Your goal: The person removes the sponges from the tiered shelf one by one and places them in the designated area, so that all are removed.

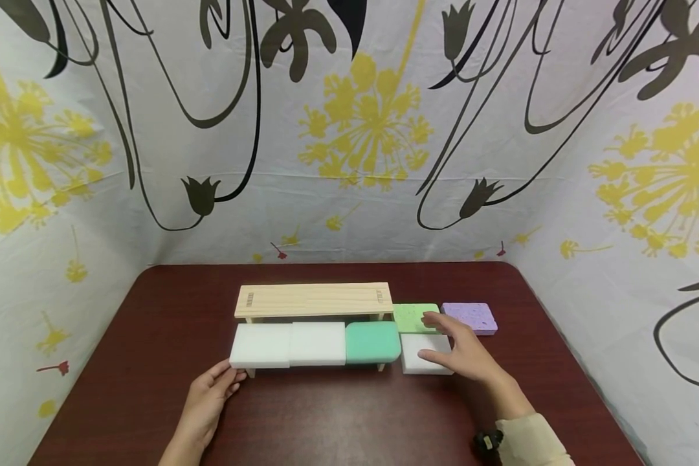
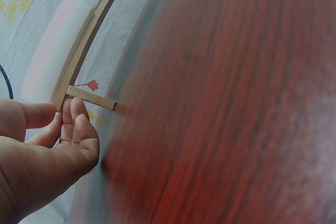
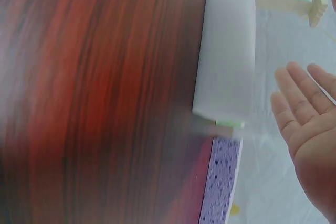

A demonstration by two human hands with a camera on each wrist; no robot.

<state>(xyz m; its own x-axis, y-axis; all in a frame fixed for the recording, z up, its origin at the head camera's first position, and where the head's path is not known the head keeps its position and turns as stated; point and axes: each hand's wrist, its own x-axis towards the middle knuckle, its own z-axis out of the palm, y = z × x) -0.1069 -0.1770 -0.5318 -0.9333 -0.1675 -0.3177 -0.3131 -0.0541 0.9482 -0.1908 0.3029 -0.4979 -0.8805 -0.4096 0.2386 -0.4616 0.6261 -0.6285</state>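
My left hand [image 1: 205, 402] pinches the left end of a low wooden stand [image 2: 80, 59], thumb at its edge and fingers curled beneath, beside a short leg [image 2: 93, 98]. On top of that stand lie two white sponge-like blocks [image 1: 261, 345] and a teal block with rounded corners [image 1: 373, 342], in a row. My right hand [image 1: 465, 353] hovers with fingers spread and nothing held, over a white block [image 1: 419, 362] on the table. Behind that block is a light green sponge [image 1: 409, 317], partly covered by the fingers. A purple speckled sponge [image 1: 470, 317] sits to its right.
A second wooden stand [image 1: 314, 300], its top bare, stands just behind the first one. The dark red-brown table [image 1: 326, 421] has rounded back corners. Patterned white cloth [image 1: 349, 226] hangs round its back and sides.
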